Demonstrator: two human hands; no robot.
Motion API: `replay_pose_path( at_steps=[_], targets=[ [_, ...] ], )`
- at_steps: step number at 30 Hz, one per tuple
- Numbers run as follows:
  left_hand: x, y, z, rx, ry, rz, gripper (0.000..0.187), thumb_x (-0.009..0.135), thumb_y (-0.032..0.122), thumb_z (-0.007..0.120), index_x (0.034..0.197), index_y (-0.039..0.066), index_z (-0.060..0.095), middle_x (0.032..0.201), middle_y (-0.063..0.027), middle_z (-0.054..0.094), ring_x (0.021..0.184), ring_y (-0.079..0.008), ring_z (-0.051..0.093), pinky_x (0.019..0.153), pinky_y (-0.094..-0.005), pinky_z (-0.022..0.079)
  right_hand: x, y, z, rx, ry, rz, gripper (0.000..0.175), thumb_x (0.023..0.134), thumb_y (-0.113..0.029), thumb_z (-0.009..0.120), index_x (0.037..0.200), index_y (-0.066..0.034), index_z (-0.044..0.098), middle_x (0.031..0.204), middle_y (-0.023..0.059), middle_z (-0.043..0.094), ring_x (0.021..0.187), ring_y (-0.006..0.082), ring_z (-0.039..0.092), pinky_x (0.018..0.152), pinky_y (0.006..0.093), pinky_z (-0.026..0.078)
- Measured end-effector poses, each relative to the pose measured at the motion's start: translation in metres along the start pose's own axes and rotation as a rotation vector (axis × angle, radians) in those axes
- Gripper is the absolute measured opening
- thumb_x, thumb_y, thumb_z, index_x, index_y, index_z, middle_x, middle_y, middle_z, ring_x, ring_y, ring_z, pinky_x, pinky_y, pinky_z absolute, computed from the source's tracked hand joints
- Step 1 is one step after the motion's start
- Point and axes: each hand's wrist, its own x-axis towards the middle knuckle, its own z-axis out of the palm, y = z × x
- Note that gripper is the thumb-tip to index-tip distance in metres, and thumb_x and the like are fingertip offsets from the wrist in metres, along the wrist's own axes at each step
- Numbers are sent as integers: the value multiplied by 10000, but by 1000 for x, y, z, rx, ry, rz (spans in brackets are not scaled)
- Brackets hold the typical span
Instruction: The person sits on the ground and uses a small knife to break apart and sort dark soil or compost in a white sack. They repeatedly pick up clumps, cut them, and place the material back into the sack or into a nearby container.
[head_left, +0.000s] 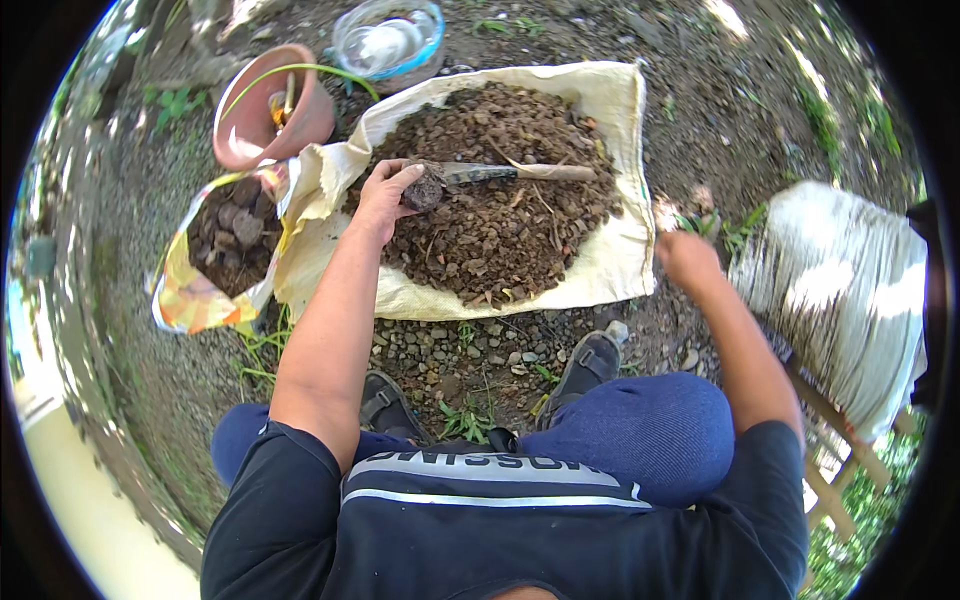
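My left hand (388, 196) grips a dark brown clod (424, 187) between thumb and fingers, over the left part of a heap of crumbly soil (480, 247). The heap lies on a cream woven sack (626, 259) spread on the ground. Across the soil, just right of the clod, rests a bladed hand tool (517, 172) with a dark metal blade and a wooden handle; its left end is partly behind the clod. My right hand (688, 261) is beside the sack's right edge, fingers curled. Whether it holds anything is hidden.
Left of the sack stands an opened printed bag (174, 300) with several dark clods (244, 221). Behind it, a terracotta pot (319, 112) leans, holding a small tool. A clear plastic tub (431, 64) sits farther back. A large white woven sack (832, 255) is at right. Pebbles (465, 352) surround my shoes.
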Motion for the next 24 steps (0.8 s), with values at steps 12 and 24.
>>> replay_pose_path(
  at_steps=[12, 24],
  targets=[
    [-40, -92, -96, 82, 442, 41, 571, 763, 247, 610, 1264, 23, 450, 1169, -199, 555, 1044, -257, 548, 899, -335, 427, 137, -181, -62, -381, -228, -462, 272, 809, -245, 595, 1049, -120, 625, 1063, 119, 652, 998, 295, 620, 821, 405, 502],
    [-109, -164, -112, -253, 804, -186, 793, 693, 221, 676, 1350, 117, 244, 1227, -186, 444, 967, -305, 551, 779, -504, 448, 141, -177, -35, -387, -123, -435, 250, 841, -152, 533, 1073, -75, 480, 1015, 160, 652, 983, 309, 628, 801, 442, 488]
  ],
)
